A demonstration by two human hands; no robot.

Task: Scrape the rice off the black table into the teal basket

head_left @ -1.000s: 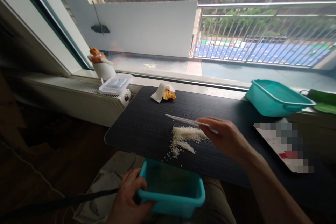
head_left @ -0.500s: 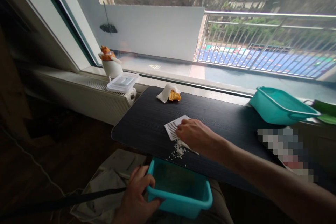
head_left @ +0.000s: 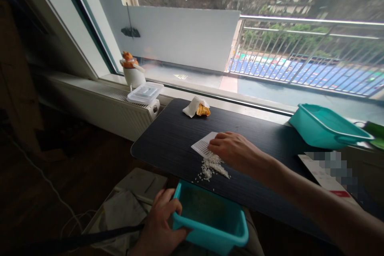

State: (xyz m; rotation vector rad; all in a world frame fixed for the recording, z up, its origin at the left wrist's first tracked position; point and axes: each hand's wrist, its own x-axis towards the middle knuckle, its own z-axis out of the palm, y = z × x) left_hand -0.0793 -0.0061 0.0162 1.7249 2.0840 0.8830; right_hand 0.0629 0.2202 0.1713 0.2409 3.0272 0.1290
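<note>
My left hand (head_left: pixel 163 220) grips the left rim of a teal plastic bin (head_left: pixel 216 232), fingers inside and thumb outside. The bin sits just under the table's front edge, its inside dim. On the dark table, my right hand (head_left: pixel 232 148) is closed on a white slotted scoop (head_left: pixel 199 145). Its slotted end points left, and the hand hides the rest. A spread of white rice grains (head_left: pixel 211 168) lies below the scoop and hand, with loose grains close to the table edge.
A crumpled tissue with an orange-yellow item (head_left: pixel 198 108) lies at the back of the black table (head_left: pixel 168 136). Another teal bin (head_left: pixel 327 128) stands back right, with papers (head_left: pixel 322 176) nearby. A clear lidded box (head_left: pixel 146 93) rests on the radiator (head_left: pixel 120 108), near a white pot (head_left: pixel 134 77).
My right hand has shifted slightly on the scoop, uncovering more of the rice beneath it. The whole view has moved a little; my left hand still grips the bin.
</note>
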